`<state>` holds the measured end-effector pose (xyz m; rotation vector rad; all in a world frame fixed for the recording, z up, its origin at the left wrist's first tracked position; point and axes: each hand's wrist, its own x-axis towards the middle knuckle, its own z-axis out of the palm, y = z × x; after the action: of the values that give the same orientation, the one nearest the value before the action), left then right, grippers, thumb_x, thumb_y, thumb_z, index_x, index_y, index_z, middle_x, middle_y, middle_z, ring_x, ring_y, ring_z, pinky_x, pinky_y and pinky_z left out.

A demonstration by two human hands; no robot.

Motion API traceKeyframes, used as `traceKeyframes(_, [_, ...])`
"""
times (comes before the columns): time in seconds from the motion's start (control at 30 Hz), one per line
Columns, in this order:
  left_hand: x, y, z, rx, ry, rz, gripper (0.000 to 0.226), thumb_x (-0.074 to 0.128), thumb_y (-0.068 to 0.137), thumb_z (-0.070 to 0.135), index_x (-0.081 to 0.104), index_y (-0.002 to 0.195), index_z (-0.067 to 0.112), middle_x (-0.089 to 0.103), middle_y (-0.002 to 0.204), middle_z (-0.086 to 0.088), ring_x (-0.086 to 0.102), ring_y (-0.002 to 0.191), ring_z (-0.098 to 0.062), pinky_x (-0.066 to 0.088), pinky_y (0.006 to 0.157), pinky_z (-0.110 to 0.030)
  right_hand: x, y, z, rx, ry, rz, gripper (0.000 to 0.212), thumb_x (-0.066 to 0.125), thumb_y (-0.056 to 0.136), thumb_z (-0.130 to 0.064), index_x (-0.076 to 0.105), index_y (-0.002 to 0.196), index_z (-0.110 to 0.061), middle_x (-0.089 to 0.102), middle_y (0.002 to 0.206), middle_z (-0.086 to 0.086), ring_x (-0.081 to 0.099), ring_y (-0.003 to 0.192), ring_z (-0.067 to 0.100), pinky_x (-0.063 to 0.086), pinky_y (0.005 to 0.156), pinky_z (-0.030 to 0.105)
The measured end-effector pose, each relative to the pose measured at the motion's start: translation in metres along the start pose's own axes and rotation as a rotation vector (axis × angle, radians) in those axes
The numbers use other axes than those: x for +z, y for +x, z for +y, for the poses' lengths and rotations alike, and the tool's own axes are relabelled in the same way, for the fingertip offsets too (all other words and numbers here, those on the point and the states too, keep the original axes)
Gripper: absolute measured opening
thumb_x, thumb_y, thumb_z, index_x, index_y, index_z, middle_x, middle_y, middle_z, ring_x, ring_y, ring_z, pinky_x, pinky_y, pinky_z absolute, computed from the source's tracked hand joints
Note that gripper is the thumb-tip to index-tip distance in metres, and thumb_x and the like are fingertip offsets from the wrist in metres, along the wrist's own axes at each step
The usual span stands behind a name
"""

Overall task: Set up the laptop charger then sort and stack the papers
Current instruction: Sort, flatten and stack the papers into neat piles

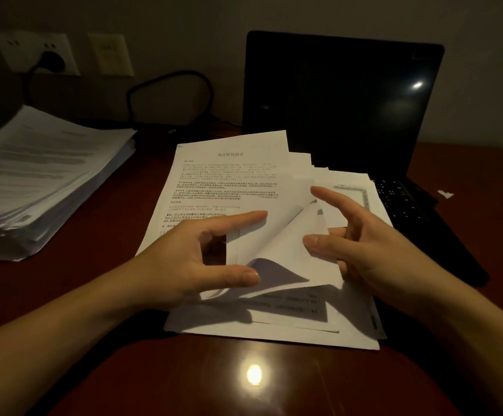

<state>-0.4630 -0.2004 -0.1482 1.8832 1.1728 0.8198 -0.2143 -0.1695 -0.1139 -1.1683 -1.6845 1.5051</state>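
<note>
Starting at the left edge of the desk [334,382], you see the tall paper stack [43,181], with the charger plug [52,60] in the wall socket [13,49] behind it. Near the front edge, your left hand [184,259] spreads open over the loose papers [223,178], and your right hand [376,253] seems to pinch a curled sheet [277,244]. The laptop [340,100] stands back right.

Papers [229,181] hide part of the laptop keyboard [400,202].
</note>
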Motion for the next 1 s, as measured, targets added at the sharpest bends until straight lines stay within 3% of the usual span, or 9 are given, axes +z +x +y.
traceKeyframes(0.17, [0.001,0.0,-0.002,-0.007,0.128,0.02,0.086,0.077,0.059,0.071,0.037,0.135,0.068,0.041,0.139,0.044,0.033,0.135,0.017,0.034,0.114,-0.023,-0.006,0.0,0.003,0.047,-0.022,-0.068,0.088,0.069,0.086,-0.017,0.02,0.152,-0.049,0.075,0.07,-0.003,0.074,0.071,0.012,0.057,0.062,0.023])
traceKeyframes(0.3, [0.003,-0.001,0.002,-0.004,0.274,0.046,0.084,0.076,0.059,0.074,0.038,0.135,0.069,0.044,0.131,0.044,0.028,0.127,0.027,0.027,0.095,0.004,-0.005,-0.004,-0.003,0.018,-0.158,-0.089,0.09,0.066,0.091,-0.008,0.013,0.154,-0.045,0.064,0.051,-0.009,0.062,0.048,0.003,0.045,0.047,0.012])
traceKeyframes(0.4, [0.009,0.0,0.006,0.035,0.303,0.08,0.081,0.076,0.06,0.063,0.041,0.133,0.061,0.041,0.122,0.049,0.023,0.118,0.037,0.019,0.089,0.011,0.001,-0.002,-0.003,-0.017,-0.228,-0.056,0.091,0.069,0.09,-0.011,0.013,0.155,-0.044,0.06,0.046,-0.011,0.06,0.045,0.0,0.042,0.045,0.01])
traceKeyframes(0.5, [0.01,0.0,0.007,0.043,0.249,0.071,0.074,0.075,0.062,0.06,0.045,0.129,0.06,0.037,0.117,0.062,0.024,0.118,0.038,0.019,0.089,0.011,0.005,-0.001,0.0,-0.036,-0.195,-0.027,0.091,0.069,0.089,-0.01,0.015,0.155,-0.041,0.062,0.048,-0.012,0.062,0.047,0.0,0.042,0.044,0.008])
traceKeyframes(0.67, [0.004,0.001,0.002,0.034,0.111,0.037,0.06,0.08,0.072,0.052,0.055,0.126,0.061,0.043,0.126,0.054,0.035,0.123,0.028,0.035,0.097,0.001,0.007,0.0,0.001,-0.043,-0.186,0.013,0.089,0.07,0.088,-0.009,0.018,0.155,-0.039,0.059,0.044,-0.017,0.061,0.045,-0.004,0.041,0.043,0.007])
traceKeyframes(0.77, [0.003,0.0,0.003,0.061,0.062,0.035,0.051,0.072,0.08,0.047,0.059,0.129,0.05,0.047,0.129,0.048,0.041,0.125,0.022,0.04,0.099,-0.005,0.002,0.002,0.006,-0.011,-0.195,0.013,0.09,0.072,0.086,-0.02,0.019,0.154,-0.045,0.074,0.066,-0.005,0.074,0.067,0.012,0.057,0.055,0.02])
traceKeyframes(0.83, [0.004,-0.001,0.007,0.063,-0.007,0.088,0.042,0.061,0.085,0.039,0.058,0.126,0.044,0.053,0.122,0.046,0.049,0.118,0.019,0.047,0.094,-0.009,-0.004,0.002,0.005,0.012,-0.213,-0.009,0.093,0.073,0.083,-0.027,0.017,0.153,-0.05,0.077,0.08,0.005,0.074,0.074,0.023,0.06,0.061,0.028])
traceKeyframes(0.9, [0.007,-0.003,0.01,0.09,-0.056,0.17,0.04,0.051,0.09,0.033,0.051,0.128,0.045,0.059,0.115,0.044,0.055,0.111,0.017,0.049,0.087,-0.009,-0.011,0.002,0.002,0.019,-0.217,-0.042,0.096,0.072,0.078,-0.027,0.016,0.151,-0.053,0.076,0.078,0.0,0.072,0.07,0.015,0.053,0.06,0.024])
traceKeyframes(1.0, [0.011,-0.003,0.01,0.13,0.001,0.306,0.056,0.047,0.102,0.026,0.024,0.146,0.05,0.064,0.096,0.011,0.061,0.071,0.007,0.045,0.061,-0.007,-0.014,0.001,0.0,-0.001,-0.208,-0.045,0.095,0.071,0.079,-0.021,0.018,0.151,-0.052,0.072,0.067,-0.002,0.07,0.063,0.01,0.049,0.061,0.023])
